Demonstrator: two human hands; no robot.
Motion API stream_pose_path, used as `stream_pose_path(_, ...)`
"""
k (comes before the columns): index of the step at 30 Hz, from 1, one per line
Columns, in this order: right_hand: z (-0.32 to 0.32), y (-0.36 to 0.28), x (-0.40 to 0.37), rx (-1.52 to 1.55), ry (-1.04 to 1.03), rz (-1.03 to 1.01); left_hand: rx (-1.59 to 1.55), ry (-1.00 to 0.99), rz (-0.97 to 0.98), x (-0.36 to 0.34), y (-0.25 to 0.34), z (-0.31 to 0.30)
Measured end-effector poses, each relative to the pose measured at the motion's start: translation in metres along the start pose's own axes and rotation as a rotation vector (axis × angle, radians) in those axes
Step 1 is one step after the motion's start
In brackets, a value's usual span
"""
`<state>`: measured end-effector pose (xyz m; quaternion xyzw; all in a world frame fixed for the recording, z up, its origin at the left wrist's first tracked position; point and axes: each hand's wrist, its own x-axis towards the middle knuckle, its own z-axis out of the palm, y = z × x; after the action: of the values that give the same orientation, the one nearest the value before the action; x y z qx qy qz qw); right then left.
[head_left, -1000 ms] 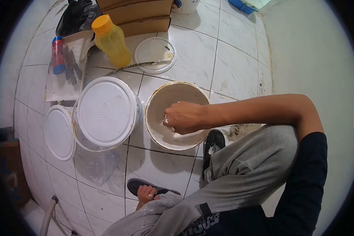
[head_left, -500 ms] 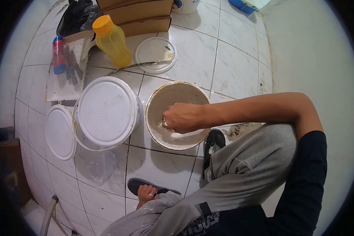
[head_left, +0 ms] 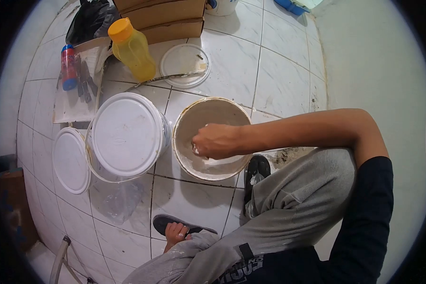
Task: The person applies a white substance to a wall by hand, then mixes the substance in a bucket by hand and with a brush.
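My right hand (head_left: 217,141) reaches into a round open bucket (head_left: 212,106) from the right. Its fingers are curled closed, with white smears on them. What they grip, if anything, is hidden beneath the hand. Pale, whitish material coats the bucket's inner wall and bottom. Just left of this bucket stands a lidded white bucket (head_left: 127,135) with a wire handle. My left hand is out of view.
A round white lid (head_left: 72,161) lies at the left, by a clear plastic bag (head_left: 120,201). Beyond the buckets are a yellow bottle (head_left: 135,57), another lid (head_left: 184,54), a red-and-blue container (head_left: 68,68) and cardboard boxes (head_left: 161,21). My sandalled foot (head_left: 175,232) is nearby.
My right hand has shifted slightly left inside the bucket, still closed. The whole view has moved a little; the objects on the floor stay in place.
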<state>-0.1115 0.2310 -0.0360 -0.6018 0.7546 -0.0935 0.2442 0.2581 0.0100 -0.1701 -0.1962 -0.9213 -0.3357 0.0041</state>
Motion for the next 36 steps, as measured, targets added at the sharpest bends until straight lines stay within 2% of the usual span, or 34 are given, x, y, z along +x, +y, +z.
stream_pose_path(1, -0.005, -0.004, 0.0, -0.015, -0.038, -0.044, -0.004, -0.007, -0.009, 0.0, 0.001, -0.001)
stream_pose_path(4, -0.025, -0.006, -0.003, 0.03, -0.047, 0.005, -0.006, -0.005, 0.007, -0.001, -0.001, -0.001)
stream_pose_path(7, -0.047, -0.006, -0.003, -0.076, 0.029, 0.045, 0.007, 0.01, 0.007, -0.001, 0.0, 0.0)
stream_pose_path(13, -0.026, 0.008, -0.012, 0.001, -0.02, 0.159, -0.004, 0.012, -0.014, -0.007, -0.002, 0.004)
stream_pose_path(18, -0.002, 0.001, -0.019, 0.105, 0.082, 0.169, -0.012, -0.001, -0.019, -0.007, -0.002, 0.002)
stream_pose_path(22, -0.024, 0.0, -0.013, 0.147, 0.076, 0.243, -0.017, -0.01, -0.01, -0.001, 0.001, -0.002)
stream_pose_path(25, -0.044, 0.007, -0.003, 0.076, 0.159, 0.19, -0.022, -0.003, 0.001, 0.002, 0.001, -0.004)
stream_pose_path(30, 0.001, 0.012, -0.008, 0.045, 0.073, 0.17, -0.006, 0.0, -0.003, -0.002, 0.0, -0.001)
stream_pose_path(36, -0.017, -0.008, -0.006, 0.136, 0.023, 0.197, -0.009, 0.027, -0.01, -0.005, -0.001, 0.003)
